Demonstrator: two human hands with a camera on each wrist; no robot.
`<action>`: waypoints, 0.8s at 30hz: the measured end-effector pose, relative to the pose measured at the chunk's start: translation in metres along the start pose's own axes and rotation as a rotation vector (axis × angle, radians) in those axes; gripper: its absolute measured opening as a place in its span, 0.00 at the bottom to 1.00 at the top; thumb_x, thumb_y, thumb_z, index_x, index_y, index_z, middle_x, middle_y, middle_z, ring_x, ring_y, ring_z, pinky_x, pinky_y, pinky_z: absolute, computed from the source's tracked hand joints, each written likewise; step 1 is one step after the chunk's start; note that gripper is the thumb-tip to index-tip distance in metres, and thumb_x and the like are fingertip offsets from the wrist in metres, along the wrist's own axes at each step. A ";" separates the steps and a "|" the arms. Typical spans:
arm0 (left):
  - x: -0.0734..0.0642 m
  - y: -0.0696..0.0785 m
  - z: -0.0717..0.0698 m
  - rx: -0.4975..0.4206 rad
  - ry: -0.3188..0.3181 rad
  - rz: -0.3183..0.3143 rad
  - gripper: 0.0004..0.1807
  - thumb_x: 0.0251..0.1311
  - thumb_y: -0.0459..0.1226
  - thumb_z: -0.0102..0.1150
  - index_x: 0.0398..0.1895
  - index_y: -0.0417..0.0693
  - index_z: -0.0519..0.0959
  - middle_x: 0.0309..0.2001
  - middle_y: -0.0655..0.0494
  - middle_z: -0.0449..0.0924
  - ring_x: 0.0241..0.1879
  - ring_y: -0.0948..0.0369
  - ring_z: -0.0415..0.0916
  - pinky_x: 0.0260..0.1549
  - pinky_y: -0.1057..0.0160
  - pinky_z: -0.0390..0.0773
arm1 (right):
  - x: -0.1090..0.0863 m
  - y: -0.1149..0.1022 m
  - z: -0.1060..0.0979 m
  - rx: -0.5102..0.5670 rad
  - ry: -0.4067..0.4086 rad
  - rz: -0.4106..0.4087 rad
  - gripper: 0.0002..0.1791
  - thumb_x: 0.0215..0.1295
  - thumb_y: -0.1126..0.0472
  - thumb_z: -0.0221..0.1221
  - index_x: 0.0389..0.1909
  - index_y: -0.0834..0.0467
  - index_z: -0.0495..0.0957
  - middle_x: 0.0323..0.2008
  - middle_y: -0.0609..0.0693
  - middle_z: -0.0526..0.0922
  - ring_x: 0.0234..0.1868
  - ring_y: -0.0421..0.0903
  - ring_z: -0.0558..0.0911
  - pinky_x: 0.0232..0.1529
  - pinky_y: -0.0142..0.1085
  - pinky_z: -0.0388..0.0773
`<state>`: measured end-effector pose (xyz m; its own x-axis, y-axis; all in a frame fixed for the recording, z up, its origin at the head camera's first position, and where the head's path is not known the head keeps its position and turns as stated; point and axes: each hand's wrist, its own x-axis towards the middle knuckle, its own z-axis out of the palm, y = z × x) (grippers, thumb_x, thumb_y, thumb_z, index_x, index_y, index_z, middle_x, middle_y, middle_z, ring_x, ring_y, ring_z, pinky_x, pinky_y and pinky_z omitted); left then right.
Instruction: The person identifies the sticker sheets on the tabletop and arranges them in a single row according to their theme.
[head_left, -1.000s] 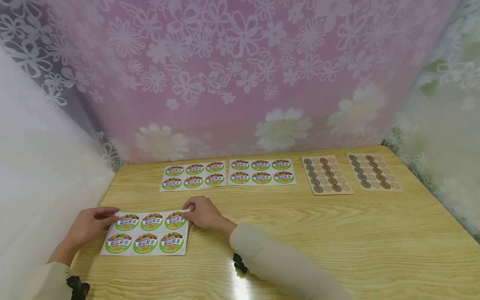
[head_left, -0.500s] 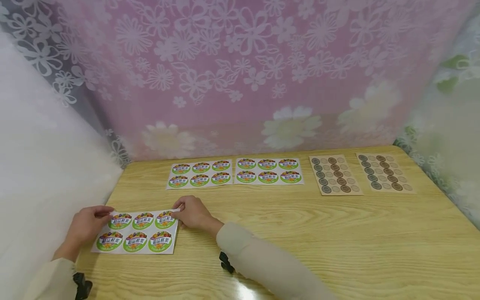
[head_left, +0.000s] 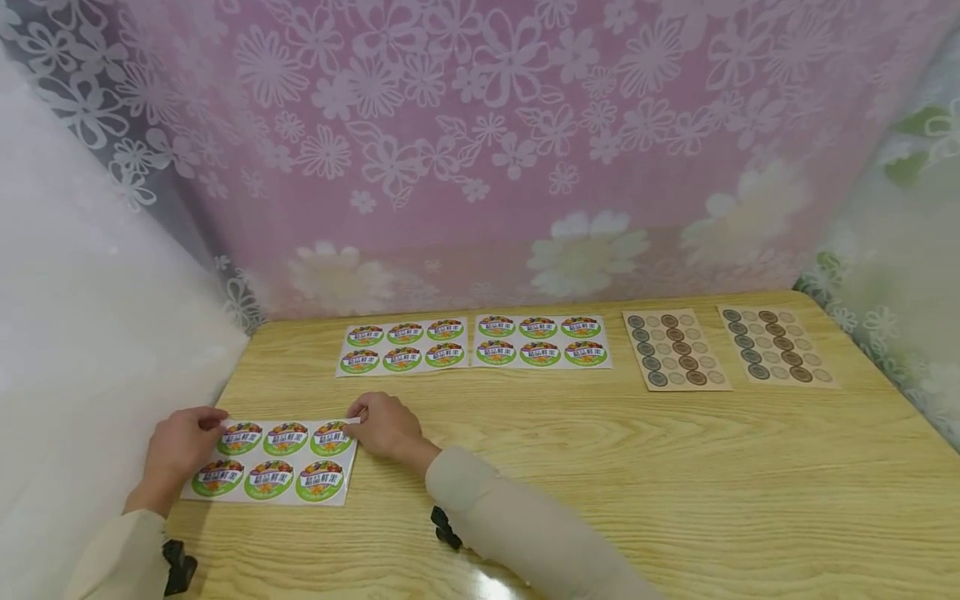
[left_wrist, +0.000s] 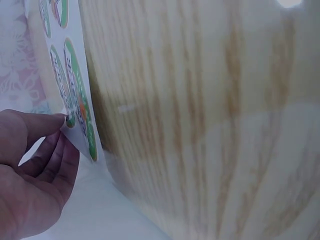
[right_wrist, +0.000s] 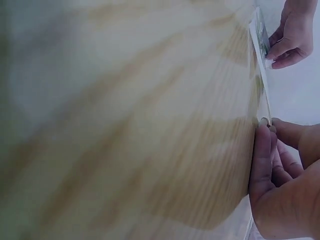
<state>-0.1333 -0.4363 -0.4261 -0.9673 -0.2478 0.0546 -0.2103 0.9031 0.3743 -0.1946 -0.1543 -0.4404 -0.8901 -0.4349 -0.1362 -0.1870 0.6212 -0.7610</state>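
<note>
A white sheet of round fruit-label stickers point(head_left: 270, 460) lies at the front left of the table in the head view. My left hand point(head_left: 177, 450) pinches its far left corner; in the left wrist view that hand point(left_wrist: 37, 175) has the thumb on the printed face and the other fingers behind the sheet. The far right corner is pinched by my right hand point(head_left: 386, 427), thumb over the top sticker's edge. The right wrist view catches the sheet almost edge-on, with the right hand point(right_wrist: 285, 170) below and the left hand point(right_wrist: 292, 42) above.
Along the table's back edge lie two similar sticker sheets, one left point(head_left: 403, 347) and one right point(head_left: 542, 342). Farther right are two brown sheets of small round stickers, one nearer point(head_left: 677, 350) and one farther point(head_left: 777, 346). A pink flowered cloth point(head_left: 480, 167) hangs behind the wooden table point(head_left: 600, 475).
Both hands have shifted the sticker sheet a little to the left on the table, mostly in the first half second. The camera view has also turned slightly left.
</note>
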 end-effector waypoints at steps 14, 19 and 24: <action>0.007 0.011 -0.003 0.097 -0.054 -0.045 0.14 0.57 0.28 0.53 0.43 0.24 0.76 0.39 0.32 0.77 0.35 0.43 0.74 0.34 0.45 0.71 | 0.003 -0.002 -0.001 -0.057 -0.018 0.000 0.05 0.60 0.49 0.65 0.32 0.45 0.81 0.28 0.35 0.75 0.27 0.35 0.72 0.27 0.31 0.68; 0.007 0.015 -0.003 0.120 -0.066 -0.060 0.15 0.56 0.27 0.53 0.44 0.24 0.75 0.39 0.31 0.76 0.34 0.44 0.74 0.32 0.46 0.72 | 0.002 -0.004 -0.002 -0.070 -0.013 -0.003 0.06 0.60 0.49 0.65 0.32 0.46 0.81 0.28 0.35 0.76 0.27 0.35 0.72 0.26 0.31 0.67; 0.007 0.019 -0.004 0.132 -0.092 -0.080 0.16 0.56 0.27 0.53 0.46 0.24 0.75 0.44 0.29 0.75 0.36 0.43 0.74 0.33 0.45 0.73 | 0.002 -0.003 0.000 -0.090 -0.004 -0.005 0.07 0.60 0.49 0.65 0.31 0.46 0.80 0.25 0.35 0.76 0.24 0.36 0.72 0.23 0.31 0.67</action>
<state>-0.1430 -0.4227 -0.4150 -0.9542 -0.2936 -0.0575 -0.2985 0.9213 0.2491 -0.1960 -0.1577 -0.4384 -0.8873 -0.4409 -0.1355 -0.2283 0.6750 -0.7016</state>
